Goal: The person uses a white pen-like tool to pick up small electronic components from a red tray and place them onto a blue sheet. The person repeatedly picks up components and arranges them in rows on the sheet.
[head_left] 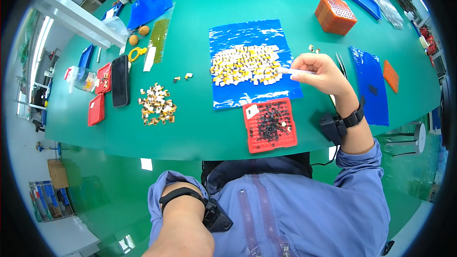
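Note:
My right hand (321, 72) pinches a slim white stick-like tool (304, 72) between thumb and fingers. Its far end reaches the right edge of a spread of small white and yellow square pieces (245, 64), which lie on a shiny blue sheet (247, 33). Close in front of that sheet is a red tray (272, 149) holding many tiny black parts (269, 126) and a few white pieces. My left hand (186, 238) is low at the picture's bottom edge, off the table, by my body; its fingers are cut off from view.
Left on the green table are a loose pile of gold and white pieces (157, 105), a black phone (121, 81), yellow scissors (137, 54) and small red trays (96, 109). Rightward are tweezers (341, 64), an orange tray stack (335, 15) and another blue sheet (369, 69).

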A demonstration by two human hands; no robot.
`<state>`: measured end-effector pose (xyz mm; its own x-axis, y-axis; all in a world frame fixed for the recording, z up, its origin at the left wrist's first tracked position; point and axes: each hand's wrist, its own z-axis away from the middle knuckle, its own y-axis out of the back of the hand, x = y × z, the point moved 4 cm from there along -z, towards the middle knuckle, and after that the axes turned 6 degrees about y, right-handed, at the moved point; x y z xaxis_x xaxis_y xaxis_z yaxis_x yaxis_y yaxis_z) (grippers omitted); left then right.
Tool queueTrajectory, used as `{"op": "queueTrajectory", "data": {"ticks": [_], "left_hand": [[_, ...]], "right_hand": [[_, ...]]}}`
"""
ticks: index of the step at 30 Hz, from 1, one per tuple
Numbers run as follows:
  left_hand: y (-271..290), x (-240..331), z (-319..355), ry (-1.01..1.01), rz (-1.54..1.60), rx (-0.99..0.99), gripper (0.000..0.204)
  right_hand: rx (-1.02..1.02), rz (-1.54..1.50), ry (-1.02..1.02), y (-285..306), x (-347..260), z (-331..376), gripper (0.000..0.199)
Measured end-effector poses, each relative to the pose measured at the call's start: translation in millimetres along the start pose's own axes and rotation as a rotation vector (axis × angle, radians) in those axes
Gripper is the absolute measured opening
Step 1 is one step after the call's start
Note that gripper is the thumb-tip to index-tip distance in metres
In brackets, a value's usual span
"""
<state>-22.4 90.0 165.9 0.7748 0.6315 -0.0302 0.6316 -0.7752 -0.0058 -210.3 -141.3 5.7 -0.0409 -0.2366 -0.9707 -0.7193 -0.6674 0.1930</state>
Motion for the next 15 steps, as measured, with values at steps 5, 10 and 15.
{"op": "queueTrajectory", "data": {"ticks": [5, 10, 15], "left_hand": [[-0.6, 11.4, -0.9, 0.083, -0.072, -0.021, 0.029], [-5.3, 18.2, -1.3, -0.024, -0.107, -0.074, 0.028], [-2.6, 16.6, -10.2, 0.169, -0.097, -0.062, 0.028]], "right_hand": [[-0.031, 0.016, -0.014, -0.6, 1.1, -1.6, 0.012], [-0.016, 0.006, -0.040, -3.4, -3.2, 0.0, 0.013], [-0.013, 0.031, -0.044, -3.2, -4.8, 0.7, 0.014]]}}
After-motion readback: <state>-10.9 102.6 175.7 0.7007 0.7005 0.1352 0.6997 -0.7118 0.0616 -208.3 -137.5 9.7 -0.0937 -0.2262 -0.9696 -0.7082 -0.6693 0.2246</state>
